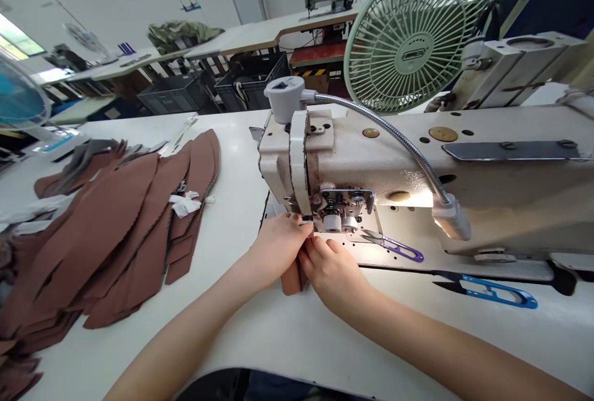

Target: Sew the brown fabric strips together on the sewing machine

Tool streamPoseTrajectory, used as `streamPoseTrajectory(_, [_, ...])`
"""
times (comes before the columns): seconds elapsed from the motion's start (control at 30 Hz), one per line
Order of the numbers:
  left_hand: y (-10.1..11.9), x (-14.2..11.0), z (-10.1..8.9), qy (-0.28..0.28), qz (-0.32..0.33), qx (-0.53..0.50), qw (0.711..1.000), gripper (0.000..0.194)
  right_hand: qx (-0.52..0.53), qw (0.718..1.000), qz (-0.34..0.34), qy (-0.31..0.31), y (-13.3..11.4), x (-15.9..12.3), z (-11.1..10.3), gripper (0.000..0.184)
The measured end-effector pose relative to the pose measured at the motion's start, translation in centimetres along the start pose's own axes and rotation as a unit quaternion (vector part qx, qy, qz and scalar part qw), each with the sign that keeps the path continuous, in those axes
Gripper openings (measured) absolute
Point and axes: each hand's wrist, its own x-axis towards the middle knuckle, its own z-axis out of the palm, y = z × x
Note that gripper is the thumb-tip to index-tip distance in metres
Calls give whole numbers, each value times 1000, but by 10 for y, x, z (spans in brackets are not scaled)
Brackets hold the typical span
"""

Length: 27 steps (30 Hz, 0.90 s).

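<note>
Both my hands are at the needle area of a white sewing machine, close together over a brown fabric piece. My left hand has its fingers closed at the piece's upper part, near the presser foot, which is mostly hidden. Pinching the right edge of the same piece is my right hand, fingers bent and fingertips close to the left ones. The lower end of the fabric hangs out toward me between the hands. Purple thread snips lie on the machine bed to the right of my right hand.
Stacked brown fabric pieces cover the table's left side, with white scraps on them. Blue thread snips lie at right. A lamp on a flexible neck lights the bed. A green fan stands behind the machine.
</note>
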Motion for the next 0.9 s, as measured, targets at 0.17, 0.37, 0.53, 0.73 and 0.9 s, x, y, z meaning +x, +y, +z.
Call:
streamPoseTrajectory(0.17, [-7, -4, 1, 43, 28, -26, 998, 24, -29, 999, 6, 36, -12, -2, 11, 34])
streamPoseTrajectory(0.37, [-12, -4, 4, 36, 49, -51, 997, 18, -52, 993, -1, 108, -21, -8, 22, 39])
streamPoseTrajectory(0.53, [-10, -2, 5, 40, 52, -52, 996, 14, -9, 996, 29, 82, -15, -1, 20, 36])
streamPoseTrajectory(0.73, [-12, -3, 1, 35, 57, -39, 997, 17, -33, 997, 34, 64, -9, 9, 14, 29])
streamPoseTrajectory(0.9, [-19, 1, 8, 57, 79, -38, 995, 15, -72, 990, 35, 120, -17, 7, 14, 30])
